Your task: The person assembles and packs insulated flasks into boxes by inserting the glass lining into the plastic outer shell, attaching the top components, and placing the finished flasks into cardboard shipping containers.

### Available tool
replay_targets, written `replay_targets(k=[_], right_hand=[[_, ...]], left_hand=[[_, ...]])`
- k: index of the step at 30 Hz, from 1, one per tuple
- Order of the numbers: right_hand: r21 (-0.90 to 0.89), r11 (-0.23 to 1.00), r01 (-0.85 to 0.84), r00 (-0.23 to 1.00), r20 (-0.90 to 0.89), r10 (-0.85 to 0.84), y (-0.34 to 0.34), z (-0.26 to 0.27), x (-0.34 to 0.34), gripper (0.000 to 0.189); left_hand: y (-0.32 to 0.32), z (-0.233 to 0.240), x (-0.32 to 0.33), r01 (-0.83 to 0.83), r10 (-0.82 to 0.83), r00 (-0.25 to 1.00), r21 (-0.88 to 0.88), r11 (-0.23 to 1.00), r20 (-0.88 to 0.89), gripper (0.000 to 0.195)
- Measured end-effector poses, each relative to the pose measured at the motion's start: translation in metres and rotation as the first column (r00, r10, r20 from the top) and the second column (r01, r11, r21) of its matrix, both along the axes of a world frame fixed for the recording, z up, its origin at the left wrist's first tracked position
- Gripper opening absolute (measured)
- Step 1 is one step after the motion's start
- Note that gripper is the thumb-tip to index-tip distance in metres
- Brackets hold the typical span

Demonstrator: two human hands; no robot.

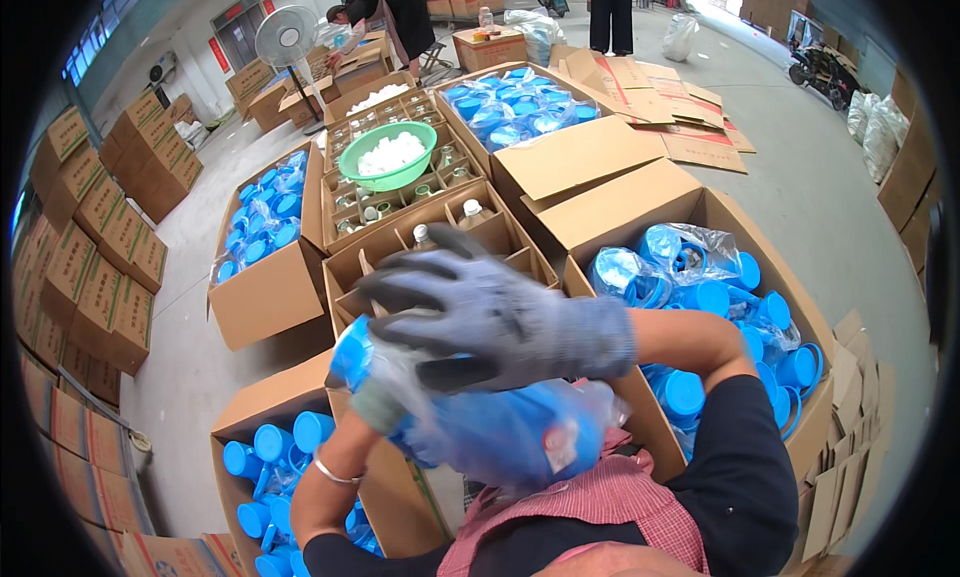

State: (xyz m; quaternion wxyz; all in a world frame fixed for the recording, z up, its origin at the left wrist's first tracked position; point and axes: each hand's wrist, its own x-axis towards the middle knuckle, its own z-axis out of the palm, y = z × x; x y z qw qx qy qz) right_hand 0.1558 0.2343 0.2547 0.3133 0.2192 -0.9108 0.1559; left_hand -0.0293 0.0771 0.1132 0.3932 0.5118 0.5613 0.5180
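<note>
A blue plastic bottle in a clear plastic bag (517,431) lies across in front of my chest, blurred by motion. My left hand (382,401) is mostly hidden behind the bag and my right hand; its fingers cannot be seen. My right hand (480,314), in a grey-blue work glove with dark fingers, passes over the top with its fingers spread. Just beyond is a divided cardboard carton (442,202) with capped bottles (474,214) in some compartments. A carton of blue lidded containers (271,443) stands at the lower left, another (682,393) at the right.
A green bowl of white caps (388,157) rests on a carton of glass bottles. More blue containers fill cartons at the far left (259,224) and back (517,101). Flattened cardboard (660,97) lies behind. One person (405,22) bends over boxes; another (610,14) stands further back.
</note>
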Motion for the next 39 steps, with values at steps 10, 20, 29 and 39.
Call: replay_targets(k=[10, 20, 29, 39], right_hand=[[-0.533, 0.837, 0.128, 0.964, 0.264, 0.020, 0.063, -0.139, 0.085, 0.034], [0.308, 0.932, -0.193, 0.973, 0.183, 0.141, 0.069, -0.149, 0.081, 0.044], [-0.210, 0.926, 0.314, 0.830, 0.534, -0.160, 0.074, -0.242, 0.103, 0.032], [0.161, 0.983, -0.089, 0.967, 0.249, 0.047, 0.076, -0.182, 0.092, 0.028]], left_hand=[[-0.083, -0.191, -0.041, -0.204, 0.232, 0.771, -0.114, 0.972, 0.593, 0.037], [-0.057, -0.198, -0.037, -0.045, 0.116, 0.804, -0.135, 0.990, 0.584, 0.038], [-0.025, -0.184, -0.029, 0.023, 0.048, 0.905, -0.163, 0.986, 0.422, 0.036], [-0.034, -0.117, 0.004, -0.122, 0.088, 0.963, -0.120, 0.985, -0.256, 0.036]])
